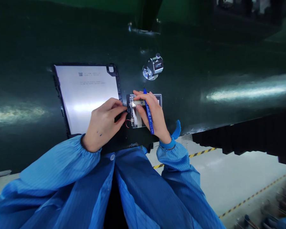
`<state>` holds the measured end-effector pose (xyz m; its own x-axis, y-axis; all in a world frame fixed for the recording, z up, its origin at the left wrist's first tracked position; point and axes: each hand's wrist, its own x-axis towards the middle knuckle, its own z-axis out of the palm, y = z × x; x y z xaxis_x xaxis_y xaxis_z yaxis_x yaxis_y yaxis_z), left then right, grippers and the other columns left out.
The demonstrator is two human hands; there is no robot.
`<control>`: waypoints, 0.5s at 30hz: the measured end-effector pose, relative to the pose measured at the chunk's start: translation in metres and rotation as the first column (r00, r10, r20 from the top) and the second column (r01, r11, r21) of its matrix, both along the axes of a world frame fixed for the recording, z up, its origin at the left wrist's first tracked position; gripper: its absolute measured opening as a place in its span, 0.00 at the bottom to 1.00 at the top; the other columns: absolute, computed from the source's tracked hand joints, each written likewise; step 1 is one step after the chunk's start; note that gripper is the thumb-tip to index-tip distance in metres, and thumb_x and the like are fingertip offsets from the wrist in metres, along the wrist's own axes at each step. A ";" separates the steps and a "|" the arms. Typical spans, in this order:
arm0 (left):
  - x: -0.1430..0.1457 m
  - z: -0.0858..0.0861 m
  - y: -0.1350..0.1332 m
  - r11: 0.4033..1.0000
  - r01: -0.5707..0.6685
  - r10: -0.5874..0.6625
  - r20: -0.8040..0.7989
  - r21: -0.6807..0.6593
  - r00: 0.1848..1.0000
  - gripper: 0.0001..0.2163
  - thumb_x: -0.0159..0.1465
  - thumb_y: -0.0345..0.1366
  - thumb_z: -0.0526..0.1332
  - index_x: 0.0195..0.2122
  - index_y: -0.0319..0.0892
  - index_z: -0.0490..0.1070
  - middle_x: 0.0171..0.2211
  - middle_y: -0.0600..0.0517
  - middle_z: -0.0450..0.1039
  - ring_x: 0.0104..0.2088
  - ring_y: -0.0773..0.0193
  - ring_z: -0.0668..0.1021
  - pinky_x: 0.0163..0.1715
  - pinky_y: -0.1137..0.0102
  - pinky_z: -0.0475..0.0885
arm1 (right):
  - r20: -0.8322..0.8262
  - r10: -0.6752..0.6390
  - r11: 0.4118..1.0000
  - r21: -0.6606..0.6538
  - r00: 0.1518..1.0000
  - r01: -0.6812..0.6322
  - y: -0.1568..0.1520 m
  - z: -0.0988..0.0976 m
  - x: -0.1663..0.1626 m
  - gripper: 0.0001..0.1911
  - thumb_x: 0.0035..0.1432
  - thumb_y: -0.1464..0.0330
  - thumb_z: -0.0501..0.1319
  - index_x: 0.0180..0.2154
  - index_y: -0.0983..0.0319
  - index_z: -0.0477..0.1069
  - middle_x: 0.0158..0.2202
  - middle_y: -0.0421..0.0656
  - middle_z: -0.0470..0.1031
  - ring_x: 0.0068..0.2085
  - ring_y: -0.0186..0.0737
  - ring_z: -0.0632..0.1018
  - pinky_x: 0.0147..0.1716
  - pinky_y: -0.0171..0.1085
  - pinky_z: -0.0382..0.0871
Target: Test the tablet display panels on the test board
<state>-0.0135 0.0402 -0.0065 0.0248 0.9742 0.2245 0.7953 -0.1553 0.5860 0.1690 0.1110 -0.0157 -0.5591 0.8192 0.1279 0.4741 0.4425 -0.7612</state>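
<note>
Head view: circuit board (134, 116) between left hand (104, 124), right hand (152, 109) gripping marker (149, 112).

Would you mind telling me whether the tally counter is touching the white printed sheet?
Apart: the head view shows the tally counter to the right of the white printed sheet, with bare dark green surface plainly between them.

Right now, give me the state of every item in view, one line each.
Circuit board, lying flat, wire loose.
Blue marker, held, cap unclear.
Left hand, fingertips on circuit board's edge.
Right hand, holding blue marker over circuit board.
Tally counter, untouched, digits unclear.
Printed sheet, flat in black frame.
</note>
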 end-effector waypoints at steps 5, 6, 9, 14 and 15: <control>0.004 -0.004 0.001 0.999 -0.010 0.011 -0.031 0.031 0.999 0.07 0.65 0.28 0.61 0.41 0.41 0.79 0.40 0.49 0.78 0.35 0.62 0.80 0.34 0.70 0.76 | 0.009 0.008 1.000 0.005 1.000 -0.008 0.000 0.000 0.000 0.08 0.68 0.67 0.58 0.49 0.54 0.67 0.59 0.41 0.75 0.63 0.43 0.72 0.69 0.54 0.54; 0.004 -0.004 0.001 0.999 -0.009 0.011 -0.038 0.039 0.999 0.07 0.65 0.28 0.61 0.40 0.40 0.79 0.40 0.49 0.78 0.35 0.62 0.80 0.33 0.70 0.76 | 0.012 0.012 1.000 0.008 1.000 -0.012 0.000 0.000 0.001 0.09 0.67 0.68 0.59 0.49 0.54 0.67 0.59 0.41 0.75 0.63 0.43 0.72 0.69 0.54 0.54; 0.005 -0.004 0.001 0.999 -0.008 0.010 -0.060 0.041 0.998 0.07 0.66 0.29 0.61 0.40 0.40 0.79 0.40 0.49 0.78 0.35 0.62 0.80 0.34 0.70 0.76 | 0.009 0.021 1.000 0.007 1.000 -0.021 0.001 0.001 0.001 0.11 0.65 0.69 0.60 0.49 0.55 0.67 0.59 0.42 0.75 0.62 0.43 0.72 0.68 0.54 0.55; 0.003 -0.003 0.001 0.999 0.003 0.000 -0.063 0.053 0.998 0.07 0.65 0.28 0.61 0.40 0.38 0.79 0.40 0.48 0.78 0.34 0.62 0.80 0.33 0.70 0.76 | -0.002 -0.022 1.000 -0.019 1.000 0.022 0.003 0.004 -0.004 0.12 0.63 0.68 0.63 0.48 0.55 0.68 0.58 0.41 0.75 0.60 0.46 0.74 0.64 0.52 0.61; 0.003 -0.005 0.001 0.999 0.001 0.002 -0.062 0.053 0.998 0.07 0.65 0.27 0.61 0.40 0.38 0.79 0.40 0.47 0.78 0.34 0.61 0.80 0.33 0.69 0.75 | 0.006 -0.039 0.999 -0.018 0.999 0.039 0.002 0.003 -0.006 0.12 0.63 0.67 0.63 0.48 0.54 0.68 0.58 0.41 0.75 0.59 0.46 0.74 0.64 0.52 0.61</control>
<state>-0.0102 0.0414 -0.0110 0.0396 0.9608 0.2743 0.8300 -0.1844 0.5263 0.1627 0.1134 -0.0124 -0.5273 0.8426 0.1098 0.4951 0.4097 -0.7662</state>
